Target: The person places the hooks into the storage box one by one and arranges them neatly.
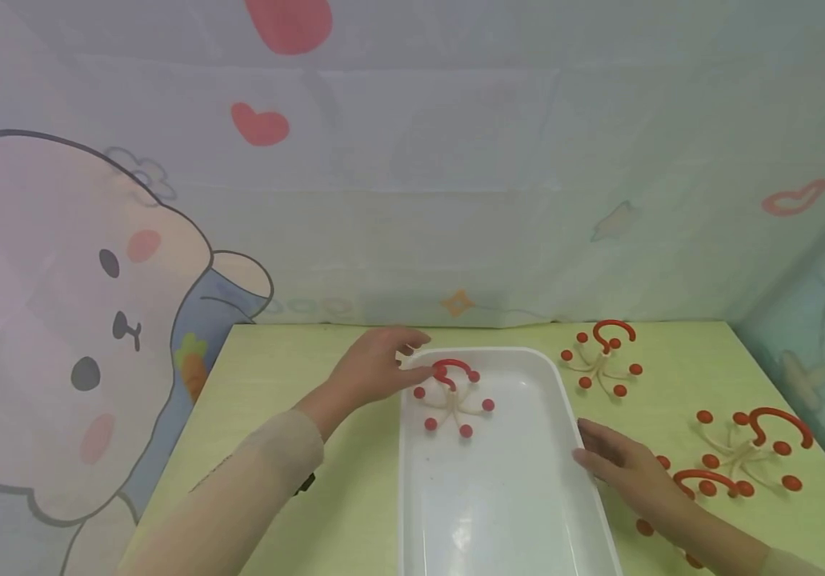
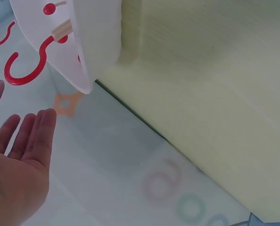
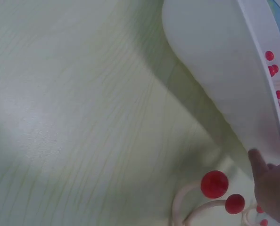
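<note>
A white tray (image 1: 513,496) lies on the table, and in its far left part stands a hanger (image 1: 453,404) with a red hook on top and several cream arms tipped with red balls. My left hand (image 1: 376,366) is over the tray's far left corner, thumb close to the red hook. In the left wrist view its fingers (image 2: 41,134) are extended, with nothing between them and the hook (image 2: 29,77). At the tray's right side, my right hand (image 1: 631,472) has its fingertips at the rim; one finger (image 3: 258,162) lies against the outer wall.
Three similar hangers stand right of the tray: one at the back (image 1: 602,364), another farther right (image 1: 743,452), and a third (image 1: 707,486) partly hidden behind my right forearm. A patterned cloth (image 1: 412,200) hangs along the table's far edge (image 1: 333,326).
</note>
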Tool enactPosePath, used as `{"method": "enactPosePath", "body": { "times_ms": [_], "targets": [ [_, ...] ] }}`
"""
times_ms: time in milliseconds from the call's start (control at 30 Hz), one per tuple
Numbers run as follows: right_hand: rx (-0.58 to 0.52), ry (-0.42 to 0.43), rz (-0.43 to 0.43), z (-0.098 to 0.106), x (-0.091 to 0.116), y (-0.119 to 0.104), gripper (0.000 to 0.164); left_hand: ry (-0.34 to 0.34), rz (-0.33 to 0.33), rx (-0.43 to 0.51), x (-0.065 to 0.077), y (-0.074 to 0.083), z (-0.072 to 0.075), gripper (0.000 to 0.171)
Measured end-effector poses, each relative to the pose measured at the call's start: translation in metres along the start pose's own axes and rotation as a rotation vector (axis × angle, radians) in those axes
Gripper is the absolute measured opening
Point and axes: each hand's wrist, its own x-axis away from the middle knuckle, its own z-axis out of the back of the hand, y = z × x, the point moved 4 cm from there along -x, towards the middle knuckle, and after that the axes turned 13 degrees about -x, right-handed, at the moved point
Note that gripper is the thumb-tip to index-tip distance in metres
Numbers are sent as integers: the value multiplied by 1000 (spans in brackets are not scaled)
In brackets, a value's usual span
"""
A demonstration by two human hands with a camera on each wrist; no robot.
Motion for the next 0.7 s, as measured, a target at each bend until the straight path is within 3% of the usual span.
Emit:
{"method": "enactPosePath", "body": {
  "times_ms": [267,567,700],
  "targets": [
    [95,17,89,4,2,-15,83,-41,118,63,22,-13,1,67],
    [114,0,200,18,9,-47,81,-60,250,185,49,-25,-4,70],
    [108,-22,295,28,13,-64,76,-81,311,248,61,-27,-7,73]
  ]
}}
